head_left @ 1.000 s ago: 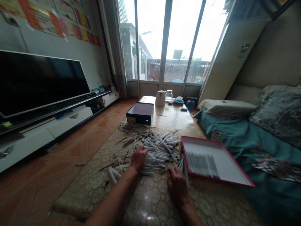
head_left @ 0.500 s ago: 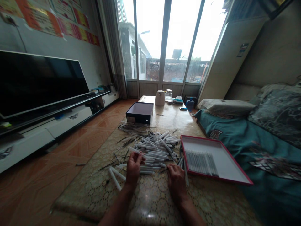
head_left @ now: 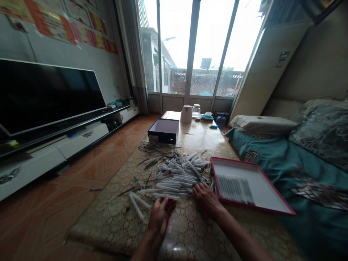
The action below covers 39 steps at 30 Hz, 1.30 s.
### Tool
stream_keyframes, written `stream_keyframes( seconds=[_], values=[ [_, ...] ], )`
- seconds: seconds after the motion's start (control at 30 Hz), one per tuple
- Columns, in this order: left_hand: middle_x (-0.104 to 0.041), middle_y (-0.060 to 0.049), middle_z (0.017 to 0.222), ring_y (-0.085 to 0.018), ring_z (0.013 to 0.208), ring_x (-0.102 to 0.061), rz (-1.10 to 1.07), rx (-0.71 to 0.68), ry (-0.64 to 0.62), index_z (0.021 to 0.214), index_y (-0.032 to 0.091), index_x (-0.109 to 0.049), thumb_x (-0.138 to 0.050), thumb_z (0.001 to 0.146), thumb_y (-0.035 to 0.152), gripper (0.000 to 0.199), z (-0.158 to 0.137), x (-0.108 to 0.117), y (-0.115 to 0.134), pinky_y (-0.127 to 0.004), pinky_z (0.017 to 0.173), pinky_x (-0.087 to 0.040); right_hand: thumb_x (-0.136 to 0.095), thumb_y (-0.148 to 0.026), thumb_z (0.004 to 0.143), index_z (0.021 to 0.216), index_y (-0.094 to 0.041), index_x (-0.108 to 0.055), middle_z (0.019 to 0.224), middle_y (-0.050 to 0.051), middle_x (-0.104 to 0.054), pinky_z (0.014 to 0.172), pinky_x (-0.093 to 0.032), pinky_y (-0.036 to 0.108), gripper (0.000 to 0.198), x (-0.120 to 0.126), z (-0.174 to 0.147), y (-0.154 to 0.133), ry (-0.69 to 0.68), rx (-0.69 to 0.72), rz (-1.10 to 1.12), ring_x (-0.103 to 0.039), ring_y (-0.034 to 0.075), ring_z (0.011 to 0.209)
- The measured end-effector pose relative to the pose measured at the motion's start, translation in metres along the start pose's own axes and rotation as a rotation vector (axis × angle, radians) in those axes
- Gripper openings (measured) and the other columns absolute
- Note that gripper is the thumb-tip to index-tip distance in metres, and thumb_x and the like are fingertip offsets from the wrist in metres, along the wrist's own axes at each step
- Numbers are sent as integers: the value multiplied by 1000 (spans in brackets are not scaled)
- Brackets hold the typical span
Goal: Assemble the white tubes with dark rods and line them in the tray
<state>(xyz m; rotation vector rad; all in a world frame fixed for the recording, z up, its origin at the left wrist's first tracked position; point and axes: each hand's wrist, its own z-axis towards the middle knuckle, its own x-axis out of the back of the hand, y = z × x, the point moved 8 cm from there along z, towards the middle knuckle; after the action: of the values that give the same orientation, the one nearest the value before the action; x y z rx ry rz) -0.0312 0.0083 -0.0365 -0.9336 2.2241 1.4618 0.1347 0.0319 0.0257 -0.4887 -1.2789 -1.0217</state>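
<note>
My left hand (head_left: 161, 214) is near the front of the pile, its thumb and fingers closed round a white pen barrel (head_left: 174, 198) that lies roughly level. Just beyond it spreads a heap of white pen barrels (head_left: 174, 177) mixed with thin dark refills (head_left: 149, 165). At the heap's right front edge, my right hand (head_left: 205, 197) is palm down with bent fingers pressed together; whatever they grip is hidden. Right of this hand sits a red-rimmed shallow box (head_left: 274, 197) holding a row of assembled-looking pens (head_left: 236, 188).
A dark open box (head_left: 161, 137) stands behind the heap. Farther back are a kettle (head_left: 186, 114), a glass jar (head_left: 196, 110) and a tissue pack (head_left: 207, 116). A teal-covered sofa (head_left: 261, 156) runs along the table's right side.
My left hand has dropped nearer to me and slightly right, with a white pen barrel in its fingers. My right hand has shifted slightly, its forearm now angled more from the right.
</note>
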Motion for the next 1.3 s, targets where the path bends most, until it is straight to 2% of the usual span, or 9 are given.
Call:
stream_keyframes(
  seconds=[0.1,0.23,0.43,0.7,0.97,1.1,1.2,1.3],
  values=[
    [-68,-2,65,-13,61,-68,-41,5,5,76,15,-55,-57,83,9,10,-1,2,-1,-25,60,-56,-42,2,83,86,-19,-57,88,4,-62,78,-40,32,26,16,-1,8,73,-48,94,-55,20,84],
    [-69,-3,65,-15,62,-69,-81,25,17,76,16,-54,-57,82,8,10,-1,4,-2,-26,59,-56,-42,-6,87,83,-20,-55,76,1,-60,72,-39,26,19,35,-9,5,180,-177,333,-55,17,75],
    [-70,-5,65,-16,61,-70,-118,39,70,76,15,-53,-53,84,6,12,0,5,1,-25,54,-55,-44,-16,88,80,-20,-55,73,0,-57,61,-36,21,13,35,-34,-12,234,-274,651,-55,13,66],
    [-69,-4,61,-15,57,-69,-126,52,75,75,15,-52,-52,85,7,13,-1,4,0,-24,53,-54,-43,-18,88,83,-20,-55,72,0,-56,60,-36,22,13,35,-43,-10,256,-324,687,-54,13,65],
    [-68,-3,62,-15,58,-68,-62,8,27,76,15,-54,-60,80,8,10,-1,2,1,-24,55,-54,-42,-19,89,82,-20,-56,74,2,-58,62,-36,22,16,38,-35,-14,188,-275,646,-56,14,68],
    [-67,-2,60,-13,55,-66,40,-39,-15,74,14,-56,-70,73,15,14,-3,-2,0,-22,55,-53,-46,-23,88,88,-19,-56,72,1,-59,62,-36,23,11,34,-31,-13,193,-330,681,-58,15,66],
    [-68,-2,62,-13,57,-66,66,-71,-77,76,14,-58,-75,69,21,19,-9,-11,-4,-23,57,-53,-43,-29,91,92,-18,-55,66,0,-59,59,-37,23,17,30,-26,-14,216,-423,753,-59,15,61],
    [-71,-5,69,-16,62,-68,24,-29,-116,78,14,-60,-75,69,20,19,-16,-19,-12,-26,62,-55,-37,-35,94,98,-19,-55,78,3,-64,63,-41,23,25,30,-21,-18,277,-457,889,-62,16,69]
  ],
)
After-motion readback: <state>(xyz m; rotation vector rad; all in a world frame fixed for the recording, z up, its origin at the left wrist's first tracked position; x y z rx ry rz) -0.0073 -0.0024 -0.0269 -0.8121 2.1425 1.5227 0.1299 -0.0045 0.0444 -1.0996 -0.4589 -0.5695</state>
